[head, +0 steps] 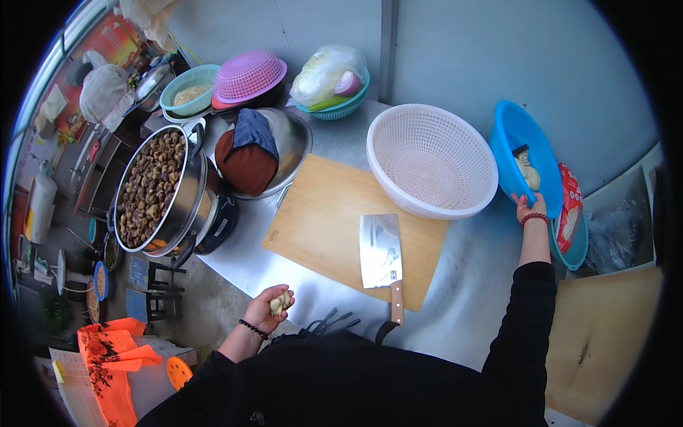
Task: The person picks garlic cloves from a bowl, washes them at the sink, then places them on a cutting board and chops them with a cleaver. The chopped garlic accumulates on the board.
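Several garlic cloves (279,303) lie in my left hand (269,309), its fingers curled round them, near the front edge of the metal table. My right hand (529,207) grips the near rim of a blue plastic basin (504,133), which is tilted and holds a few pale pieces (528,175) of food. Between my hands a cleaver (381,251) with a wooden handle lies flat on a wooden cutting board (320,213). White plastic colanders (432,155), nested together, stand over the board's back right corner.
A steamer pot (200,213) full of brown snails or similar shells (152,187) stands at the left. Behind it are a metal lid (293,139) with cloth mitts (251,160), a pink colander (251,74) and a green basket (341,109). A teal basin (579,251) holds a red packet (570,208).
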